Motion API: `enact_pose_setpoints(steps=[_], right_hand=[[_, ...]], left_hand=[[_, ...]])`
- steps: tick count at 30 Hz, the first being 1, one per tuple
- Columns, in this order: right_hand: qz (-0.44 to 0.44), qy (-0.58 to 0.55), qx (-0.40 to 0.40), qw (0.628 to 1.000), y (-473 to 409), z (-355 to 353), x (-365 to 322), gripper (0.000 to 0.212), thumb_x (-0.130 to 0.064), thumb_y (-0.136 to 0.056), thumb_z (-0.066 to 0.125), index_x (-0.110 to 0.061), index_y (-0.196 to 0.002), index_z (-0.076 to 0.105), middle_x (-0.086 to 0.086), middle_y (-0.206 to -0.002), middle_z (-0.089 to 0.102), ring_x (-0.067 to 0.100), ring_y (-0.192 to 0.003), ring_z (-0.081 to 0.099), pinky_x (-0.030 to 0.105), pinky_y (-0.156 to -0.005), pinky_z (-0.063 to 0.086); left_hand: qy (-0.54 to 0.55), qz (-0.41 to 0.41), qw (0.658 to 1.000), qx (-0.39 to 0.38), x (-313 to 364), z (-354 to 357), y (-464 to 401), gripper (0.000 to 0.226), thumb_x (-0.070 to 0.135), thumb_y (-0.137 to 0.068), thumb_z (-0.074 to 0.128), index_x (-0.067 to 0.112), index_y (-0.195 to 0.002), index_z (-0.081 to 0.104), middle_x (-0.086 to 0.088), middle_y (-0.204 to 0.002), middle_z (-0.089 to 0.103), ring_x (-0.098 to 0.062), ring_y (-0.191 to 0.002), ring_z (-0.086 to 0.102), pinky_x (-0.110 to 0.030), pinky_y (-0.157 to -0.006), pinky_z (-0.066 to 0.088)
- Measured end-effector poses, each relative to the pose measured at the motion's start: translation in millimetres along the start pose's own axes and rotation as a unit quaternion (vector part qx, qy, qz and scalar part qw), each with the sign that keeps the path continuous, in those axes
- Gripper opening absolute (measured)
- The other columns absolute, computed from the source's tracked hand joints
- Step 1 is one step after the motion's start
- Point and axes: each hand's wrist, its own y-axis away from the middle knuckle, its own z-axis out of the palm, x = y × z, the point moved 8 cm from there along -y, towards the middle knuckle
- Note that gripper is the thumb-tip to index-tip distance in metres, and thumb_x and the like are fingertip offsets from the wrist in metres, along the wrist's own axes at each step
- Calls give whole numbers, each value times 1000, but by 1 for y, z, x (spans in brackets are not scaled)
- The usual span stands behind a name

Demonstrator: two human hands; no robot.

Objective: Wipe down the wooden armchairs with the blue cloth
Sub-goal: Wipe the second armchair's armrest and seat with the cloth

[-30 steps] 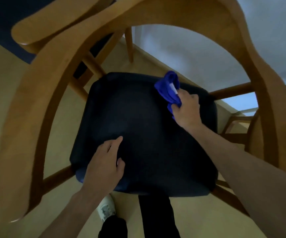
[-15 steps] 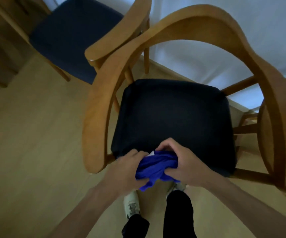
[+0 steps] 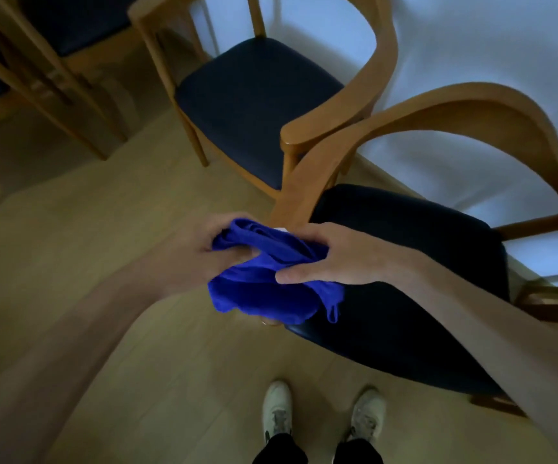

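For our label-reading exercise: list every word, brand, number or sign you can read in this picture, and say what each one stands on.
No text can be read anywhere.
A small white tag peeks from the blue cloth, held by the left hand and right hand: too small and blurred to tell if it is printed.
The white shoes show no legible brand.
The armchairs carry no visible markings.

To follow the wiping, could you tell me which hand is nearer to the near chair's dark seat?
Right. The right hand hovers over the seat's front corner; the left hand holds the cloth out over the floor.
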Motion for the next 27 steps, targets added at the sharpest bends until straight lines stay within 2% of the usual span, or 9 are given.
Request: enact_pose_setpoints(steps=[3, 6, 8, 11, 13, 16, 21, 25, 27], right_hand=[[-19, -10, 55, 998, -11, 0, -9, 30, -59, -78, 67, -32, -90, 65, -7, -83, 67, 12, -82, 66, 37, -76, 51], [21, -86, 138, 987, -23, -9, 5, 46, -55, -84, 63, -15, -107, 65, 13, -99, 69, 28, -96, 67, 52, -89, 51], [79, -124, 219, 965, -25, -26, 30, 39, -51, -89, 62, -17, -109, 64, 8, -99, 70, 24, -93, 68, 45, -81, 55], [183, 56, 330, 924, -11, -59, 65, 38, -46, -92, 62, -18, -116, 52, 1, -112, 61, 12, -88, 59, 25, -66, 44], [204, 106, 327, 916, -2, -64, 81, 51, -48, -90, 64, -17, -128, 47, 1, -122, 54, 12, -95, 54, 26, -73, 41], [180, 119, 303, 928, 16, -63, 92, 52, -48, -92, 61, -20, -134, 45, 1, -128, 56, 10, -99, 59, 26, -76, 46], [114, 31, 233, 965, 32, -51, 96, 56, -37, -98, 57, -37, -149, 32, -9, -146, 48, -8, -86, 57, 7, -59, 45], [83, -21, 255, 963, 19, -44, 88, 53, -31, -101, 50, -30, -151, 34, -4, -148, 48, 8, -110, 63, 10, -76, 46], [89, -52, 261, 960, 13, -46, 86, 54, -31, -101, 50, -29, -152, 33, -2, -141, 53, 8, -110, 60, 14, -82, 42]], left_hand=[[37, -34, 996, 80, -13, -10, -5, 10, 25, -89, 62, 31, -98, 63, 6, -91, 68, -11, -84, 63, -24, -71, 51], [-51, -67, 968, 236, -27, -23, -9, 35, 21, -88, 68, 29, -117, 50, 18, -108, 59, -1, -101, 56, -15, -82, 43], [-120, -125, 955, 242, -45, -11, -13, 65, 24, -86, 70, 21, -141, 35, 6, -137, 45, -12, -124, 45, -22, -95, 37], [-190, -191, 945, 187, -69, 28, -18, 84, 53, -79, 67, 20, -145, 28, -2, -145, 36, -23, -129, 41, -34, -97, 40], [-209, -225, 942, 139, -81, 57, -22, 103, 70, -70, 64, 19, -148, 19, -4, -148, 31, -25, -132, 39, -38, -97, 43], [-203, -267, 928, 163, -89, 72, -38, 120, 69, -64, 72, 14, -149, 6, -10, -146, 31, -29, -127, 43, -42, -94, 47], [-329, -311, 862, 231, -75, 81, -61, 120, 57, -68, 76, 2, -147, 4, -20, -131, 40, -32, -114, 51, -39, -85, 49], [-360, -287, 856, 236, -69, 81, -78, 113, 57, -74, 72, -1, -147, 7, -21, -130, 41, -33, -110, 54, -38, -82, 50], [-367, -270, 860, 231, -64, 80, -94, 113, 59, -75, 70, -1, -147, 7, -21, -132, 40, -34, -109, 56, -39, -81, 51]])
